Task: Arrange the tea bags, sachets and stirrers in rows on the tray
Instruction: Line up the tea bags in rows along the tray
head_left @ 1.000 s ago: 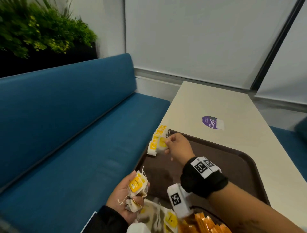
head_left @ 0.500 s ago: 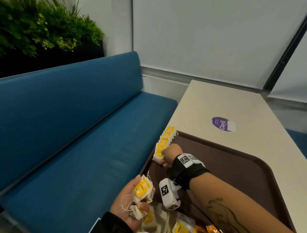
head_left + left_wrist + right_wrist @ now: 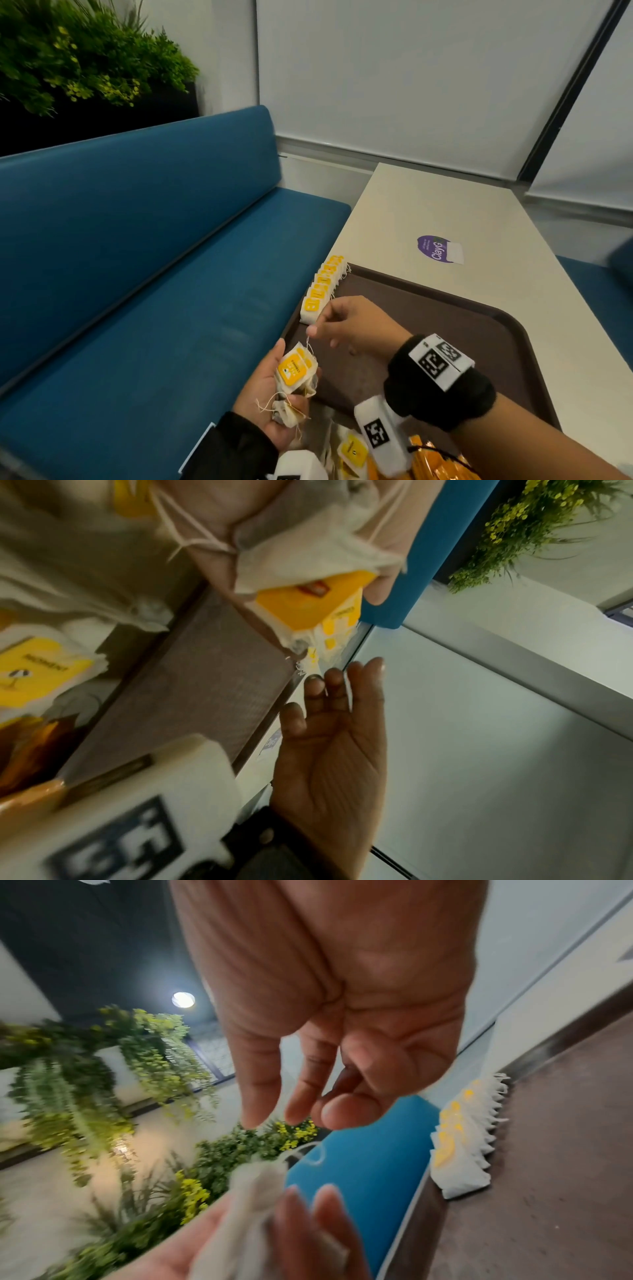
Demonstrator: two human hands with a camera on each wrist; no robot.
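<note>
Because the strings of the white paper tea bags with yellow tags [image 3: 297,371] bunched in the left hand [image 3: 270,397] hang in loose tangles, the likely trouble is that a pull on one bag drags a second out with it, and the pair drops over the left rim onto the blue upholstered bench [image 3: 137,274]. The left hand is curled round that bunch, off the left edge of the dark brown plastic tray [image 3: 445,308]. The right hand [image 3: 352,327] hovers just above it with its fingers relaxed and thumb near the fingertips, holding nothing I can make out; a thin thread seems to run by its fingertips in the head view, but whether it is pinched I cannot tell.

A second risk, in my judgement: the overlapping row of tea bags [image 3: 323,289] leans along the tray's far left rim, so a careless knock while adding the next one could topple it like dominoes.

The tray, on the pale cream table [image 3: 445,212], also holds a loose heap of tea bags [image 3: 352,452] and orange sachets [image 3: 431,462] at its near end. No stirrers are visible.
</note>
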